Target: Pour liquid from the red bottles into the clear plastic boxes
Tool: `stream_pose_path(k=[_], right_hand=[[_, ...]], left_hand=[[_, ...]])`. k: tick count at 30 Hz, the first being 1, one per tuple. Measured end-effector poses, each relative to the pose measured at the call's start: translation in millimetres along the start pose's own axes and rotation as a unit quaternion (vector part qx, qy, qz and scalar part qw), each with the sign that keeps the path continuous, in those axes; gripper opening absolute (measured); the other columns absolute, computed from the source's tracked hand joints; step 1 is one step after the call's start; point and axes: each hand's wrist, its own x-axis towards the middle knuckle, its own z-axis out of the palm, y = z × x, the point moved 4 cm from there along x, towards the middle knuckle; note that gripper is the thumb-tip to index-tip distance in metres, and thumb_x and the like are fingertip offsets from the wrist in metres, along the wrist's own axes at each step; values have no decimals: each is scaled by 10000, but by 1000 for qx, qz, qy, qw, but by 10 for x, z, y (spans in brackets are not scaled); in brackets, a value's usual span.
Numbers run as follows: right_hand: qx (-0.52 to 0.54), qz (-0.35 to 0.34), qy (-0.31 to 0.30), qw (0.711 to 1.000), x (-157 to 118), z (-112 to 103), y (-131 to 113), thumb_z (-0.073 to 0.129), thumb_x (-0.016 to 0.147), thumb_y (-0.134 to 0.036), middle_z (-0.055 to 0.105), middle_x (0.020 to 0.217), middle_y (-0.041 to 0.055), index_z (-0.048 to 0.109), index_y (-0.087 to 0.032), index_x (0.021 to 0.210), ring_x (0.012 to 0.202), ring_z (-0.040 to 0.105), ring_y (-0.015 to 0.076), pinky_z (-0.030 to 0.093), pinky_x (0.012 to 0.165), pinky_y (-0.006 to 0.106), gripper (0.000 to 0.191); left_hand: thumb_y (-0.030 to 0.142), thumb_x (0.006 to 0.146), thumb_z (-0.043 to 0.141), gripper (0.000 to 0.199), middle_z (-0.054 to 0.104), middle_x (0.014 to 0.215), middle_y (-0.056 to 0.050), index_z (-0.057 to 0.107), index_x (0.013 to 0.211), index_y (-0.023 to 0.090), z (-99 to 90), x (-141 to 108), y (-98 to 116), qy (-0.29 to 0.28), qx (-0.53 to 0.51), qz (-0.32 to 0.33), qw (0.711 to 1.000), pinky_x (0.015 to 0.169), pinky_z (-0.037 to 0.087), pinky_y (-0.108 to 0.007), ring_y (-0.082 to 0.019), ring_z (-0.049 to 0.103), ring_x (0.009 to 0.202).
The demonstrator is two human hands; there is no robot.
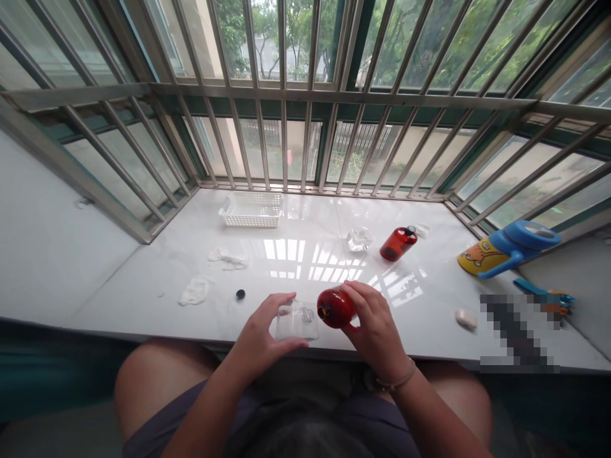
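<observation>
My left hand [260,327] is closed round a clear square glass bottle [291,323] near the front edge of the counter. Beside it, my right hand [375,318] grips a red see-through bottle [340,306], tilted so that its uncapped mouth points left toward the clear bottle. A small gap shows between the two bottles. Left of my left hand, a small black cap [240,294] lies on the counter. Farther back stand another clear glass bottle [359,240] and a second red bottle [398,244] with a black top.
A white basket [252,221] sits at the back left of the counter [157,280]. Crumpled white tissues [195,290] lie on the left. To the right are a blue and yellow cup [508,249], a beige lump [466,319] and a blue strap [529,288]. Metal window bars [284,146] rise behind.
</observation>
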Motion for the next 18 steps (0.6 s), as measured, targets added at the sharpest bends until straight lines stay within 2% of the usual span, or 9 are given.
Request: stream_pose_path(k=[5,11,18], right_hand=[[-20,-24,-13,999,37,-16,8,715,996,-159,666,1447,135,490,-283,1598,1364,608,361,496,1161,611,655],[-41,-37,-28,998,90,-65,10,670,982,-79,663,1497,102,493,-311,1607,1452,570,346,398,1260,618,690],[-46,-55,-43,996,149,-119,22,626,1021,-86,667,1517,63,473,-365,1623,1481,568,319,324,1313,621,682]], left_hand=[[478,793,962,791,652,1478,-90,613,1485,324,14,-2,51,-10,-9,8,1000,1101,615,-490,-325,657,1337],[513,767,970,791,679,1429,-115,651,1458,300,-4,-5,93,-8,-11,-4,1000,1050,636,-518,-337,704,1224],[502,745,985,805,686,1419,-104,659,1454,302,2,-7,71,-16,-16,-17,1000,1040,627,-470,-317,716,1194]])
